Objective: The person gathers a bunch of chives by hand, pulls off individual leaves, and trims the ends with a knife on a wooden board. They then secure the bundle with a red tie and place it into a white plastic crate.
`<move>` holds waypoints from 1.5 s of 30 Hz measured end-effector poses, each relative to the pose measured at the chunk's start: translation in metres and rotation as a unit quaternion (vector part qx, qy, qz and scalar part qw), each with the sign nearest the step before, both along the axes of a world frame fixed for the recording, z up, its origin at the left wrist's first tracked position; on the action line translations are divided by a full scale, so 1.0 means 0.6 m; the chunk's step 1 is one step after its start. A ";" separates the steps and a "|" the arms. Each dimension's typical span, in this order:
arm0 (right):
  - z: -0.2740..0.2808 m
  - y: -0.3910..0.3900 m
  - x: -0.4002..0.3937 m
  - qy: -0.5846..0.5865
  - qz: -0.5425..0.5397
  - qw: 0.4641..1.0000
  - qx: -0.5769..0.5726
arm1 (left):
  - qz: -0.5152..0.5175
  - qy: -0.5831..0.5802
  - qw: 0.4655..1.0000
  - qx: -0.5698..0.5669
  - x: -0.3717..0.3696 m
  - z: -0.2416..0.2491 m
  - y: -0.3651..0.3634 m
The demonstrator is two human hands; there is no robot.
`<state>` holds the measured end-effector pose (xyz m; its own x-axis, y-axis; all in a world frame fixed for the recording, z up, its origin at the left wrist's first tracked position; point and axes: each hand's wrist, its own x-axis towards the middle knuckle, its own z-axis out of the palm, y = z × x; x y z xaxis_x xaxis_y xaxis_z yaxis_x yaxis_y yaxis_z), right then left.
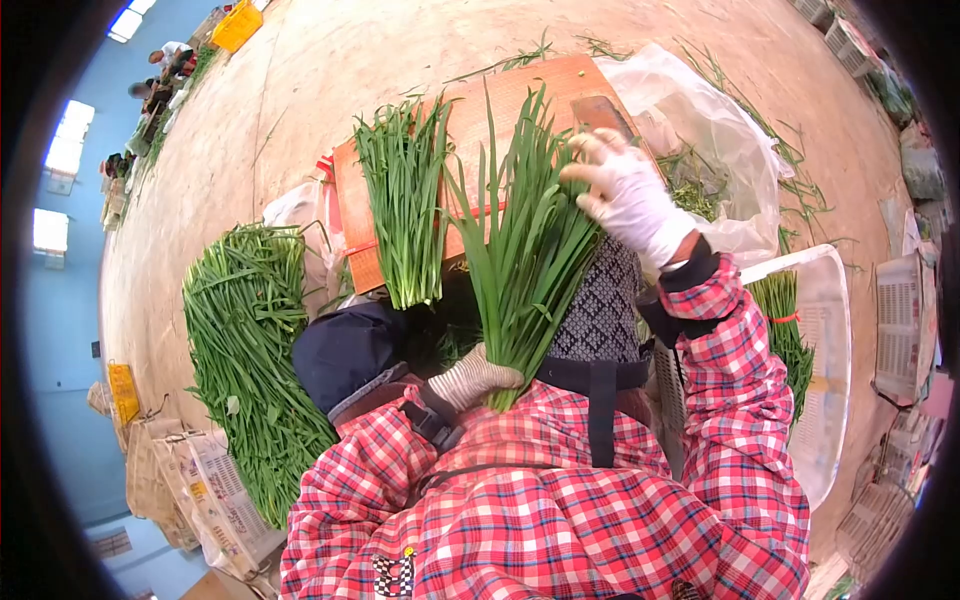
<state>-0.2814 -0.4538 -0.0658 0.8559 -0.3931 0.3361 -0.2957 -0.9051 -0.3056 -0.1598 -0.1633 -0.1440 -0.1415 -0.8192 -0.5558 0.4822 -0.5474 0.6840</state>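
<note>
My left hand (476,380), in a knitted glove, grips the stem end of a bunch of long green chives (525,240) that fans upward in front of me. In a white glove, my right hand (628,193) rests on the upper right side of that bunch's leaves, fingers spread. A second bunch of chives (404,205) lies on the orange board (500,100) just left of the held one.
A big heap of chives (245,345) lies at the left on the floor. A clear plastic bag (715,140) sits at the right, and a white crate (835,340) with a tied bunch beside it. Boxes lie at lower left. People work far off at upper left.
</note>
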 end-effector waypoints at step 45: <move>0.019 0.021 -0.002 -0.095 -0.037 0.992 -0.076 | 0.028 -0.069 0.997 -0.023 -0.013 -0.003 0.002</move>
